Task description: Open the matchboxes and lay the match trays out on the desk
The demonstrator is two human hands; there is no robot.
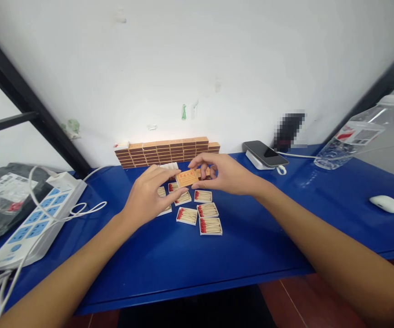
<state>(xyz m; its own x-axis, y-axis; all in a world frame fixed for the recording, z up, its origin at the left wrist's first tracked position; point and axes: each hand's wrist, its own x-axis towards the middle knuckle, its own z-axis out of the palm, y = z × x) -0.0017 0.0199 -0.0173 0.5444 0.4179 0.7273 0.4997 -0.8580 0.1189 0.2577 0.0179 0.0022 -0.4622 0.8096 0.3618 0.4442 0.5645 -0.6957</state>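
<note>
An orange matchbox [187, 178] with red print is held above the blue desk, between my two hands. My left hand [151, 189] is closed on its left end, thumb below and fingers above. On the other side my right hand [217, 174] grips its right end between thumb and forefinger. Beneath and in front lie several open white trays of red-tipped matches, such as a match tray [211, 226] nearest me and another match tray [186, 216] beside it. More orange boxes [203, 173] show behind my right fingers, partly hidden.
Stacked matchboxes [166, 152] form a low wall against the white wall. At left are a power strip [43, 218] with loose white cables and a dark plastic bag [5, 196]. A phone [265, 153], a water bottle [350, 134] and a white case [388, 203] stand at right.
</note>
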